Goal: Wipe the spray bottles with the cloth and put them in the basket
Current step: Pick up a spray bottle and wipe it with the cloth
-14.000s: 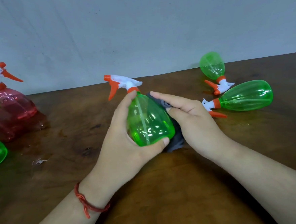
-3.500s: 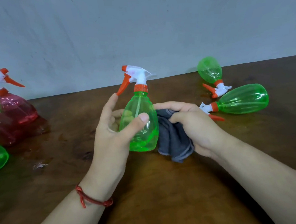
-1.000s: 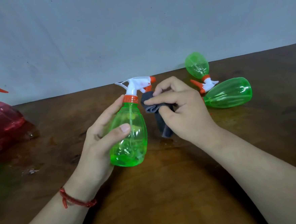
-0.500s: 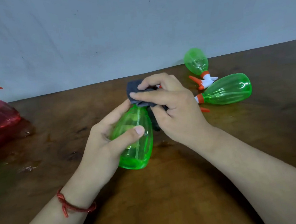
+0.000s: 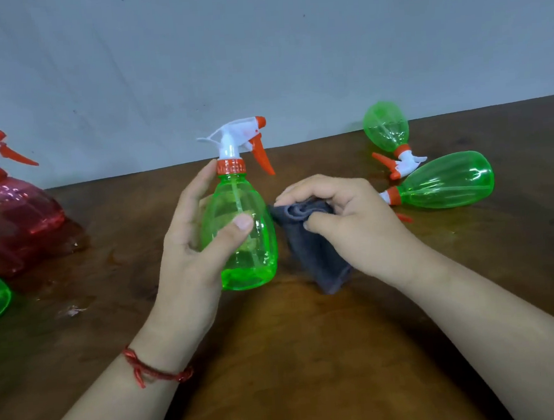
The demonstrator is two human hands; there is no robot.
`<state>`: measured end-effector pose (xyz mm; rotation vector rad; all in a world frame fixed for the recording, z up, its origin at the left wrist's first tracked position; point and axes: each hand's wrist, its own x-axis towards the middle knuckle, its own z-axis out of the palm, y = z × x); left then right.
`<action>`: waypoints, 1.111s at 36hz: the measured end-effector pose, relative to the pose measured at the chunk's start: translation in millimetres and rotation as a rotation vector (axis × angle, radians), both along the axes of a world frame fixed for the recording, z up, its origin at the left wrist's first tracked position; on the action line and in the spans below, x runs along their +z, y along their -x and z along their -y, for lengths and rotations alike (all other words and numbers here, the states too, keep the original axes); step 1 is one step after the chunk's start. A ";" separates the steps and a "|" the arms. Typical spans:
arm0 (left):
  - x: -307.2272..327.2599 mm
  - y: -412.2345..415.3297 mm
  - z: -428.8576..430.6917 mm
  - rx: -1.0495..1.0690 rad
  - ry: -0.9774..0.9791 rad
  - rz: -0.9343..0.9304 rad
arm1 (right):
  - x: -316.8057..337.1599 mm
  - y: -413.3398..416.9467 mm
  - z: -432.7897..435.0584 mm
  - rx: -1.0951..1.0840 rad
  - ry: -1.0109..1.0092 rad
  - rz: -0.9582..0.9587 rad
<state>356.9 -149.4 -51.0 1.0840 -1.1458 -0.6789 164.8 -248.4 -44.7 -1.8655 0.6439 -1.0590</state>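
Centrally, left hand (image 5: pixel 187 258) holds green bottle (image 5: pixel 256 263), right hand (image 5: pixel 352 224) pinches cloth (image 5: pixel 315 259) just beside

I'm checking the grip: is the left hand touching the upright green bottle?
Touching. The head view shows the left hand wrapped round the bottle, thumb pressed on its front, fingers behind it.

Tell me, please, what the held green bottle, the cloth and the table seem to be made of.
The green spray bottle looks like glossy translucent plastic: its dip tube shows through. The grey cloth seems soft matte fabric, perhaps microfibre: it folds and drapes. The table appears to be dark wood with grain and a dull sheen.
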 end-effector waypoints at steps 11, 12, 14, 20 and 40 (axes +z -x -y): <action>-7.0 -18.3 4.0 -0.001 -0.116 -0.068 | 1.7 -10.2 -15.1 0.152 -0.332 0.065; -5.0 -19.5 2.1 -0.010 -0.109 -0.050 | 2.8 -11.7 -17.6 0.154 -0.337 0.072; -0.1 -21.6 -2.6 -0.020 -0.104 -0.033 | 5.1 -15.4 -23.4 0.148 -0.354 0.094; 21.5 -36.4 -37.6 0.081 -0.116 0.002 | 28.3 -29.5 -52.1 0.169 -0.297 0.027; 26.4 -121.4 -232.7 0.598 -0.122 0.215 | 58.8 -174.5 -196.1 0.353 -0.010 -0.272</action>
